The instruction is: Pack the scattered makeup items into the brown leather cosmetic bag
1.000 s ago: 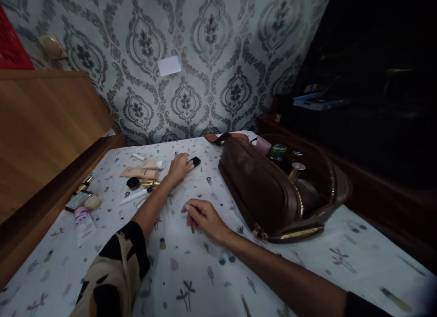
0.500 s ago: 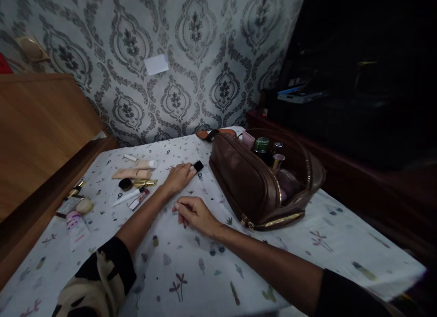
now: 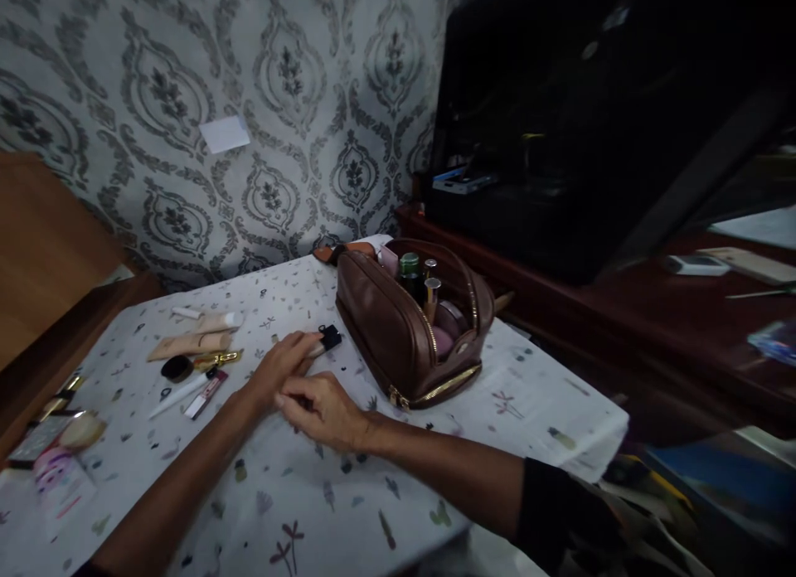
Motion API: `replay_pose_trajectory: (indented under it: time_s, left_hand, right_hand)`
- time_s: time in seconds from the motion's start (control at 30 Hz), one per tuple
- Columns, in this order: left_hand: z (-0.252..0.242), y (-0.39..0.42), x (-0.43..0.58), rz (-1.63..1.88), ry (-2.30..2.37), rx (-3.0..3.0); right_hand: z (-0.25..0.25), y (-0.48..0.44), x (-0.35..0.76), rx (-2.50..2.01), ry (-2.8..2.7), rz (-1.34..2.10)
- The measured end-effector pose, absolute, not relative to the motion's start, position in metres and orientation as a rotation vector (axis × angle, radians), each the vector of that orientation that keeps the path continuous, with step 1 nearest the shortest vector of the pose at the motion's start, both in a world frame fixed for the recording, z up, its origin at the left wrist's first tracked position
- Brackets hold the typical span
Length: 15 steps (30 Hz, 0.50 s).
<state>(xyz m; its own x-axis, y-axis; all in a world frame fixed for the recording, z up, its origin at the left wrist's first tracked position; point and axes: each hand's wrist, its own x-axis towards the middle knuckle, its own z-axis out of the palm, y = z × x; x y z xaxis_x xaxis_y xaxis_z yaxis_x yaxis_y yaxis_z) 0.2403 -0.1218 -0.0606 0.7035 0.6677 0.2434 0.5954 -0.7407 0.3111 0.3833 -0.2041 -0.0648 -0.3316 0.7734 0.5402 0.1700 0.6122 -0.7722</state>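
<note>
My left hand (image 3: 289,360) rests low over the patterned tablecloth, its fingers on a small bottle with a square black cap (image 3: 331,337); most of the bottle is hidden. Close by, my right hand (image 3: 324,411) is loosely curled near the left wrist, with nothing visible in it. A brown leather toiletry bag (image 3: 385,312) stands unzipped just right of both hands. Inside it are a green-capped bottle (image 3: 410,266), a gold-and-silver tube (image 3: 431,295) and a round compact (image 3: 450,320).
Left of my hands lie beige tubes (image 3: 190,345), a dark round jar (image 3: 177,368), a white pen-like tube (image 3: 179,396) and a lip gloss (image 3: 206,395). More cosmetics, including a pink-and-white tube (image 3: 62,482), sit by the wooden furniture. A dark television (image 3: 547,129) stands right.
The view has swung right, so the bag and cosmetics appear farther left. My hands have come closer together, the right one now beside the left wrist. The black-capped bottle stays under my left fingers.
</note>
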Motion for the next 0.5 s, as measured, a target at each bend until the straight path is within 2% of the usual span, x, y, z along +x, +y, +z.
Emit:
replay_pose_trajectory:
  time_s: [0.1, 0.2, 0.3, 0.5]
  left_hand:
    - [-0.061, -0.132, 0.225, 0.549, 0.855, 2.641]
    - [-0.065, -0.142, 0.220, 0.585, 0.940, 2.574]
    - [-0.065, -0.156, 0.224, 0.576, 1.119, 2.588]
    - [-0.050, -0.185, 0.226, 0.671, 1.122, 2.653]
  right_hand:
    - [-0.057, -0.206, 0.394, -0.834, -1.863, 0.450]
    - [-0.059, -0.203, 0.407, -0.950, -1.900, 0.328]
    - [-0.075, -0.195, 0.417, -1.114, -1.882, 0.371]
    - [-0.095, -0.184, 0.419, -1.221, -1.816, 0.567]
